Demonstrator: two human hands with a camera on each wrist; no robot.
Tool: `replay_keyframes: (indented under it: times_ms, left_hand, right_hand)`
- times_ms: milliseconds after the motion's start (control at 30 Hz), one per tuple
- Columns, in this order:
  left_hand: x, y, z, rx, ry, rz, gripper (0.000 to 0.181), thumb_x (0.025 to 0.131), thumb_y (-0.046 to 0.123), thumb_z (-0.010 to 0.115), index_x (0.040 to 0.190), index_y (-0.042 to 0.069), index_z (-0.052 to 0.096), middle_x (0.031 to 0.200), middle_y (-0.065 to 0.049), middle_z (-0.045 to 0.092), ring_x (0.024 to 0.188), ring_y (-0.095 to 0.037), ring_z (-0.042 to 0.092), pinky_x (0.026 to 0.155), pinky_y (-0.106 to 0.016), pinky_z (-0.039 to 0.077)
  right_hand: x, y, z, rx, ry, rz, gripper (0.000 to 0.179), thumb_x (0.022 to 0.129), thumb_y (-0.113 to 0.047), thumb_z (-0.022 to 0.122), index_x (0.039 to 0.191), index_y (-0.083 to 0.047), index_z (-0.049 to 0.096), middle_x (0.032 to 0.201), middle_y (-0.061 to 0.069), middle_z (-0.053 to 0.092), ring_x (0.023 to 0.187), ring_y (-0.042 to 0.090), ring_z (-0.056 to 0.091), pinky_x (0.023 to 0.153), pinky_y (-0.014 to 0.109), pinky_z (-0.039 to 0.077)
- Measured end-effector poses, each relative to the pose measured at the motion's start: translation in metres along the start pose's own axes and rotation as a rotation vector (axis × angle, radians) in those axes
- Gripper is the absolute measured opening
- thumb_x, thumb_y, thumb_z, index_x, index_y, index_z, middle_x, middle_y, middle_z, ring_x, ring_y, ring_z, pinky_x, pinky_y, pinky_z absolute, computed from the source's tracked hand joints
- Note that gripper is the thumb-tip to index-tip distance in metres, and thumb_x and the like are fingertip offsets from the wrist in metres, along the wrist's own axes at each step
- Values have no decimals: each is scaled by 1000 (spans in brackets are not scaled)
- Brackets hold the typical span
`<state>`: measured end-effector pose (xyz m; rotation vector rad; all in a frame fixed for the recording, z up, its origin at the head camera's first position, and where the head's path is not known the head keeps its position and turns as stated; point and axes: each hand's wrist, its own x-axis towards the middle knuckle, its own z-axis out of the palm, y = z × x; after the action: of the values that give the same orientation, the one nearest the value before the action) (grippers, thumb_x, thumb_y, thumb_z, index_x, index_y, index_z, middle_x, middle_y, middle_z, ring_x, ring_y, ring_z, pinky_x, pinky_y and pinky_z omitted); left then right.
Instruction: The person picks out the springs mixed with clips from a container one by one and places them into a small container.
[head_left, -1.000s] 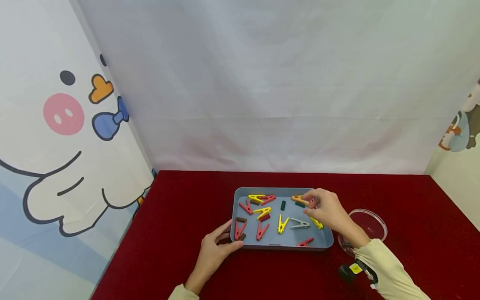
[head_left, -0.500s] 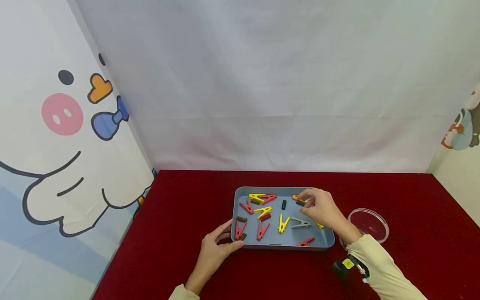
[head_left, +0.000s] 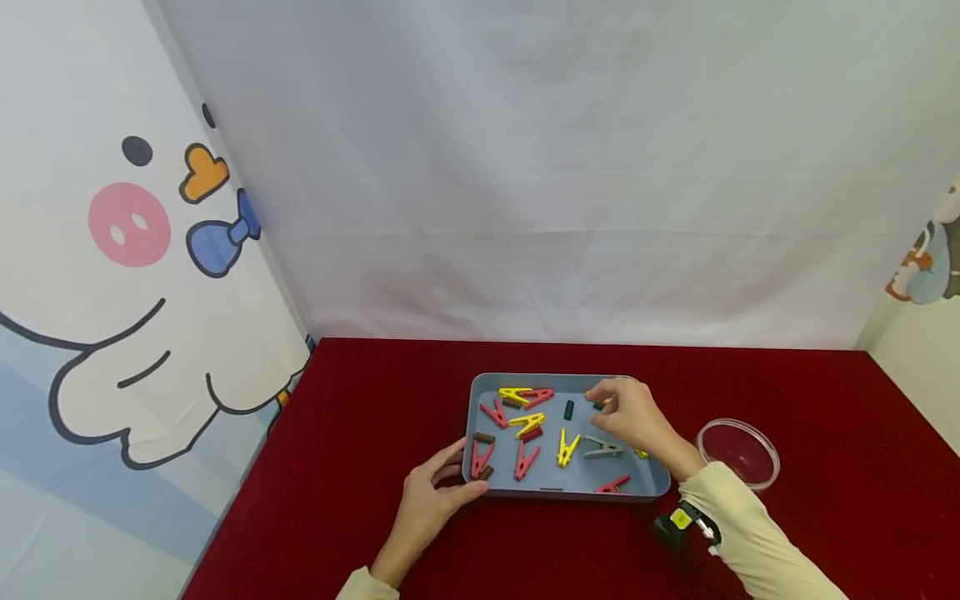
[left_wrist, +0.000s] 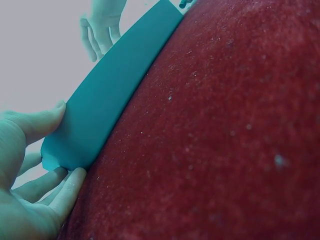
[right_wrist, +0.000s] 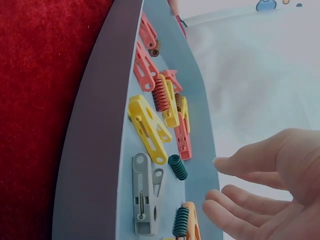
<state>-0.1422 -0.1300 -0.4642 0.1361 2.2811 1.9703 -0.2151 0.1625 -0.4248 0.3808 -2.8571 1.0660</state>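
Observation:
A shallow blue-grey tray [head_left: 562, 494] holds several plastic clothespins and loose coil springs. At its front left corner, my left hand [head_left: 423, 504] grips the wall, thumb in front and fingers round the side. My right hand [head_left: 633, 414] hovers over the tray's right part, with nothing between thumb and fingers. Below it lie an orange clothespin [right_wrist: 192, 220] and a green spring [right_wrist: 181, 222], partly hidden in the head view. Nearby are a grey clothespin [head_left: 602, 448], a yellow clothespin [head_left: 567, 450] and another green spring [right_wrist: 177, 167].
Red clothespins [head_left: 527, 461] and a red spring [right_wrist: 160, 93] lie in the tray's left half. To the tray's right sits a round clear dish [head_left: 741, 455] on the red cloth [head_left: 375, 400]. A pale curtain [head_left: 562, 167] hangs behind the table.
My right hand has moved left over the tray, covering more of the orange clothespin in the head view. My left hand keeps its grip on the corner.

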Motion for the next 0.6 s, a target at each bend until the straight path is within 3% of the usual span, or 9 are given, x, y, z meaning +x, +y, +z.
replay_keyframes:
  times_ms: [267, 600]
  left_hand:
    - [-1, 1, 0, 20, -4, 27, 65, 71, 18, 74, 129, 11, 46, 121, -17, 49, 103, -30, 50, 72, -23, 47]
    - [0, 1, 0, 5, -10, 15, 66, 71, 18, 74, 129, 10, 45, 120, -16, 50, 104, -30, 50, 73, -24, 48]
  right_hand:
    - [8, 4, 8, -60, -2, -39, 21, 69, -2, 70, 89, -2, 66, 90, 8, 63, 69, 15, 54, 59, 27, 46]
    - [13, 8, 20, 3, -33, -35, 20, 70, 1, 68, 90, -1, 66, 91, 9, 62, 71, 16, 55, 60, 28, 47]
